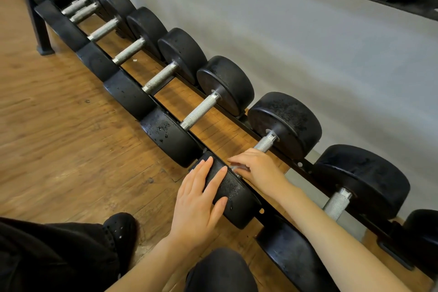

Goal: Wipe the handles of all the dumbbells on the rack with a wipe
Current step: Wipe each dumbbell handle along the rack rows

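1. A long row of black dumbbells lies across a low black rack (301, 165) that runs from the far left corner of the view to the near right, beside a grey wall (308, 38).
2. The dumbbell being handled (284, 123) sits toward the near right end of the rack, its rear head against the rack's back rail and its front head (233, 191) on the front rail.
3. The left hand (201, 199) lies flat on that front head, fingers straight and spread; its grip is apart and clasps nothing.
4. The right hand (259, 169) is curled over the near part of the knurled metal handle (266, 143), its grip clamped on a white wipe (235, 168), of which only a small blurred edge shows by the fingertips.
5. The far part of that handle stays bare between the hand and the rear head.
6. The neighbouring dumbbell (355, 185) to the right and the ones to the left lie apart from both hands, handles exposed.
7. The rack stands on a wooden floor (59, 114); the person's dark trouser knee (220, 270) and a black shoe (120, 227) are at the near edge.
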The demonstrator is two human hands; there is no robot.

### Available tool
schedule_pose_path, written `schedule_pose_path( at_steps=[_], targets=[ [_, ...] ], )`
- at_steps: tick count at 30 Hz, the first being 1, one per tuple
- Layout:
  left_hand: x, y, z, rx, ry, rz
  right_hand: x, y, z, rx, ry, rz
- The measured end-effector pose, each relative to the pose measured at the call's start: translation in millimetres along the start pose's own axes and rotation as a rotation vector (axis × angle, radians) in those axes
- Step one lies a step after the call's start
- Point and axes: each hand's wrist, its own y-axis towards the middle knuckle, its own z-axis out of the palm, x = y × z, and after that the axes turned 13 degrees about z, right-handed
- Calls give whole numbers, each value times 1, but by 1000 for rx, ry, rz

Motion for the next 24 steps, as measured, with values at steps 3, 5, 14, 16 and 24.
schedule_pose_path(
  at_steps=[3,5,14,16,24],
  targets=[
    [1,0,-1,8,-1,2,-2,4,-5,53,-42,-40],
    [2,-1,-1,13,-14,9,-5,4,-6,73,-66,-127],
    [1,0,-1,19,-32,-1,-4,8,-14,169,-25,-19],
    [2,0,-1,25,-23,4,1,10,-19,244,-32,44],
    [1,0,-1,30,-5,-13,-6,-17,-11,113,-118,-91]
  ],
)
